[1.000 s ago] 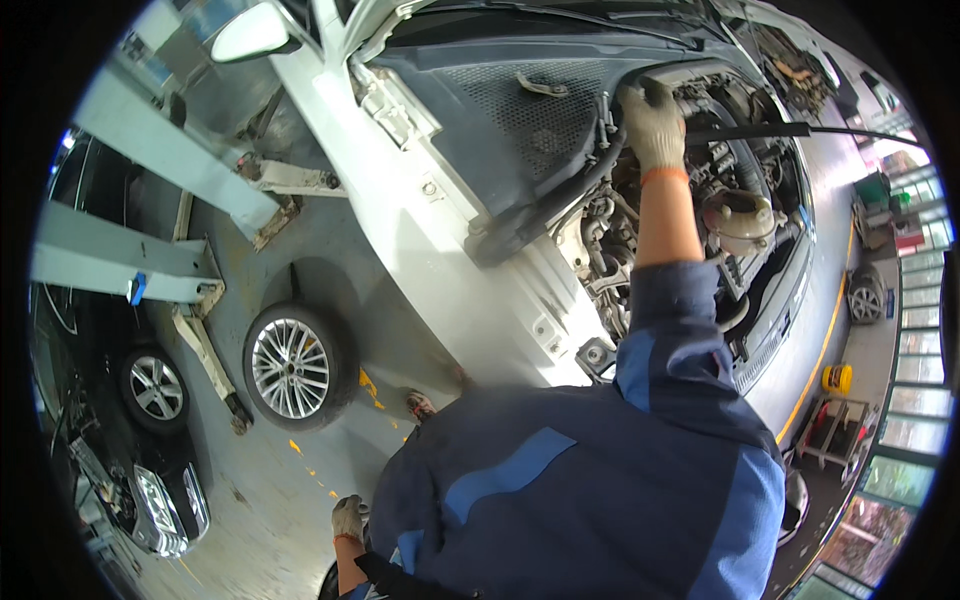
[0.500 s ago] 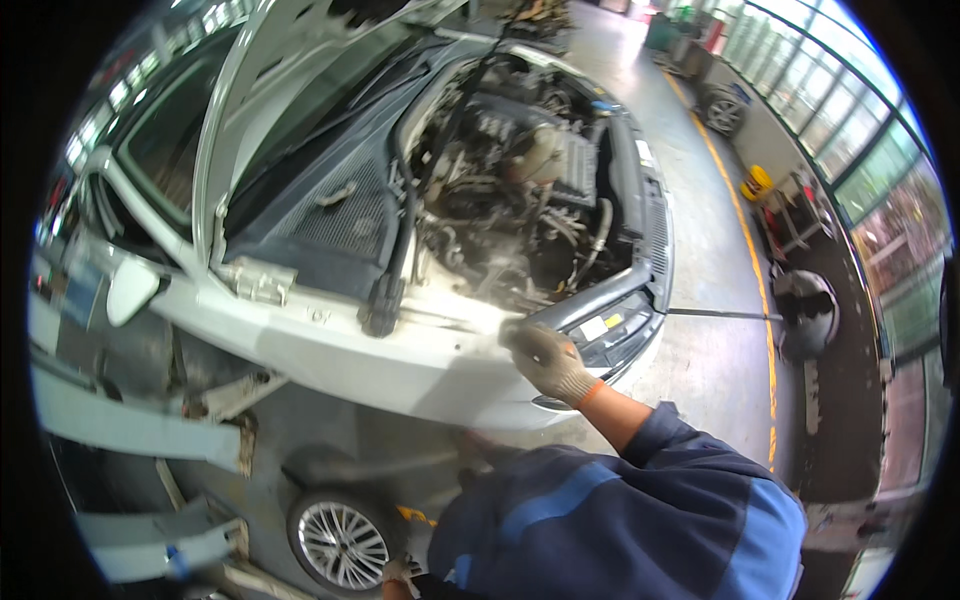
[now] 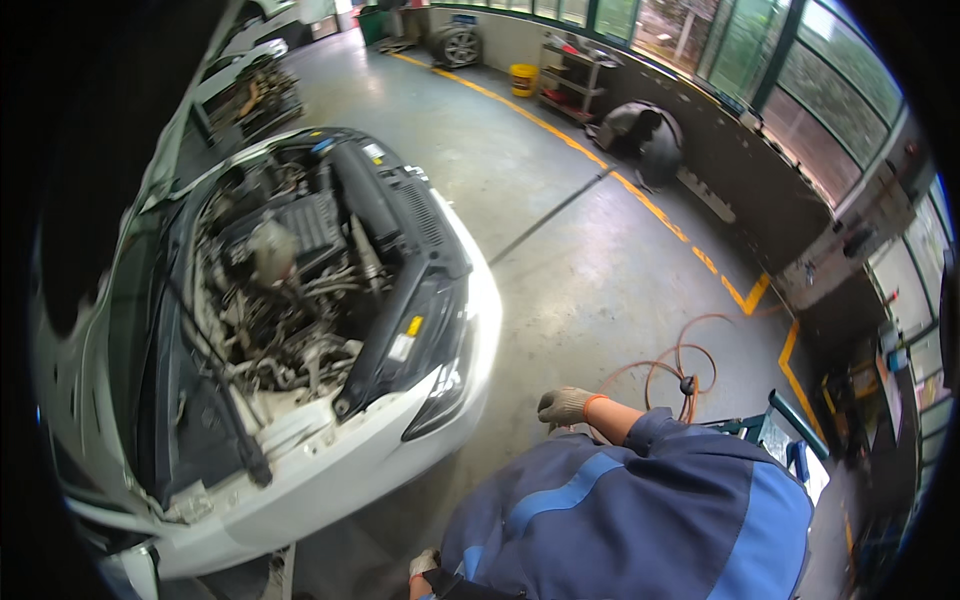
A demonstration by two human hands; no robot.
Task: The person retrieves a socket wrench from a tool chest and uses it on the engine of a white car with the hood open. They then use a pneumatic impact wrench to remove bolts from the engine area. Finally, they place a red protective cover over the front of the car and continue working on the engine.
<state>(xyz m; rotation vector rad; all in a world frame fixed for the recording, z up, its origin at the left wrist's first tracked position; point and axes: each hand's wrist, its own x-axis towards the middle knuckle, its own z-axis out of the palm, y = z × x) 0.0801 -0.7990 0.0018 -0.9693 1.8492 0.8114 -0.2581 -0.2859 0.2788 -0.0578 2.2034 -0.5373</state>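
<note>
Gloved hands [image 3: 567, 405], can't tell if gripping; wht car [image 3: 335, 455], eng. bay [image 3: 300, 270] exposed.

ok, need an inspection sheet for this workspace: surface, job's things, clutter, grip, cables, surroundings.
Surface: grey floor, yellow line painted on it.
Job's things: white car, engine parts exposed.
Clutter: yellow bucket and shelf unit near the wall.
Grip: right gloved hand apart from the car, fingers curled, contents unclear; left gloved hand at lower edge, partly hidden, contents unclear.
Cables: reddish hose or cable looped on the floor.
Surroundings: windows above the wall, wheel beside it.
</note>
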